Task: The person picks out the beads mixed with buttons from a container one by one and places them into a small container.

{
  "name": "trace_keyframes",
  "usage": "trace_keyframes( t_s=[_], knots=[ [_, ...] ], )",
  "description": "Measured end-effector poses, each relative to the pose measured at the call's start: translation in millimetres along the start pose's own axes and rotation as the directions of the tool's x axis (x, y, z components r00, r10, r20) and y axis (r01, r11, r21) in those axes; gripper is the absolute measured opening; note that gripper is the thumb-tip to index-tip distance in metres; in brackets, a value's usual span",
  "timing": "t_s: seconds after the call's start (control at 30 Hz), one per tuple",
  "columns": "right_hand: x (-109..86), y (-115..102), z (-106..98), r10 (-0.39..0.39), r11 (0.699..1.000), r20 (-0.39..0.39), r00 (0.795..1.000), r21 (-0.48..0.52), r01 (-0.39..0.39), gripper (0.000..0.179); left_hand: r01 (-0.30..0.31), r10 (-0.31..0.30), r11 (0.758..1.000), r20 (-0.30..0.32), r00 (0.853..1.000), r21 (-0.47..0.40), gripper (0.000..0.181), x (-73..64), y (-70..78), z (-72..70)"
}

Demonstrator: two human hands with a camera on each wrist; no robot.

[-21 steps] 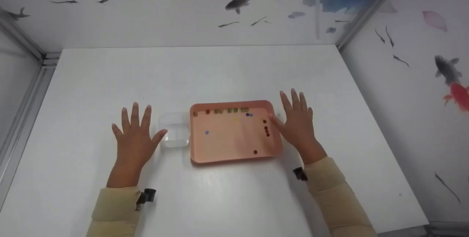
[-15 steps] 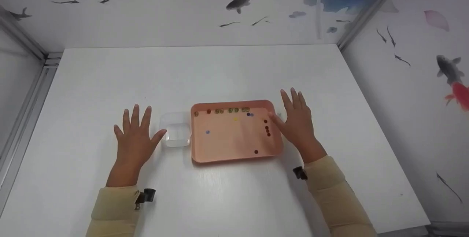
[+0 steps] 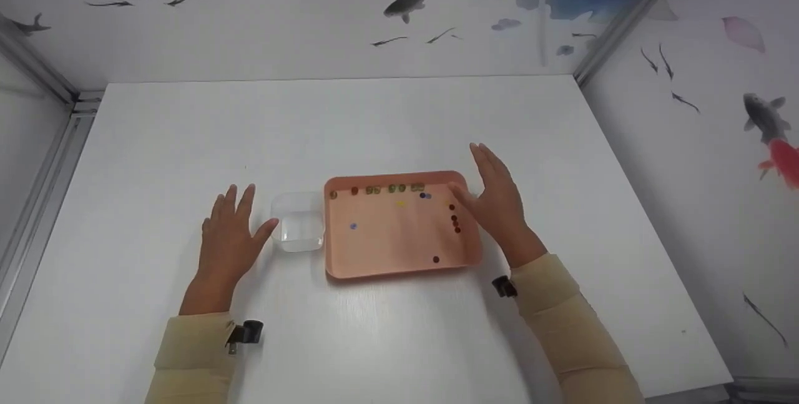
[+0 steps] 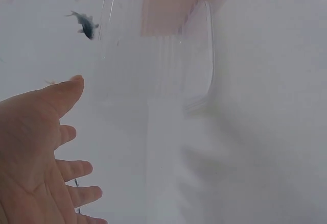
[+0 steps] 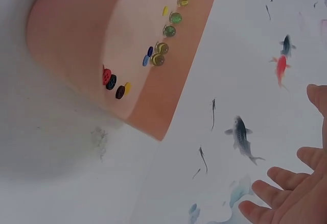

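Observation:
My left hand hovers just left of a clear plastic box, fingers extended and thumb toward its side. Nothing is in its grasp. Over the right end of a pink tray is my right hand, also with straight fingers and holding nothing; its thumb overlaps the tray's rim in the head view. Several glass marbles line the tray's far side. Small buttons lie on the tray floor: a dark one near the front, a blue one to the left, and a red one among others at the right.
The clear box stands against the tray's left side on a white table. White panels printed with fish rise behind and to the right, and a metal frame runs along the left.
Both hands have turned, and their fingers have drawn closer together. The right hand has shifted slightly left and up over the tray's edge. The tray, box, marbles and buttons stay put.

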State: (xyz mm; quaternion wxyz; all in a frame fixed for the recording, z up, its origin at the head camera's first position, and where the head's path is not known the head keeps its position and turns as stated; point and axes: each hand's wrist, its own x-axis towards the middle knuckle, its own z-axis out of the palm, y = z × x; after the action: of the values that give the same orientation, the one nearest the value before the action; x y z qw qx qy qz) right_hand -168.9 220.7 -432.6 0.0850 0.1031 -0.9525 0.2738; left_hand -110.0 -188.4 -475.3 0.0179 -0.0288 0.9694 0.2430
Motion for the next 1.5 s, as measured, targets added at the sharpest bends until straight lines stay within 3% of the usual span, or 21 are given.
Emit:
trace_keyframes(
  t_s=[0.23, 0.5, 0.8, 1.23, 1.5],
  knots=[
    [9.4, -4, 5, -0.011, 0.999, -0.011, 1.0, 0.049, 0.012, 0.074, -0.001, 0.002, 0.998, 0.007, 1.0, -0.065, 0.073, 4.6, -3.6, 3.9],
    [15.3, -5, 7, 0.013, 0.991, -0.028, 1.0, 0.134, -0.009, 0.07, 0.034, -0.021, 0.984, 0.073, 0.997, -0.177, 0.072, 7.3, -4.9, 2.5],
    [24.0, -9, 9, 0.062, 0.97, 0.009, 0.998, 0.237, -0.062, 0.07, 0.073, -0.034, 0.949, 0.13, 0.991, -0.307, 0.067, 12.7, -9.5, 2.0],
    [31.0, -4, 14, 0.054, 0.946, 0.042, 0.998, 0.318, -0.064, 0.068, 0.129, -0.067, 0.932, 0.187, 0.98, -0.339, 0.061, 15.4, -9.1, 1.6],
    [36.6, -1, 18, 0.08, 0.928, 0.094, 0.992, 0.356, -0.109, 0.069, 0.155, -0.075, 0.918, 0.224, 0.972, -0.364, 0.058, 14.4, -14.0, 4.1]
  ],
)
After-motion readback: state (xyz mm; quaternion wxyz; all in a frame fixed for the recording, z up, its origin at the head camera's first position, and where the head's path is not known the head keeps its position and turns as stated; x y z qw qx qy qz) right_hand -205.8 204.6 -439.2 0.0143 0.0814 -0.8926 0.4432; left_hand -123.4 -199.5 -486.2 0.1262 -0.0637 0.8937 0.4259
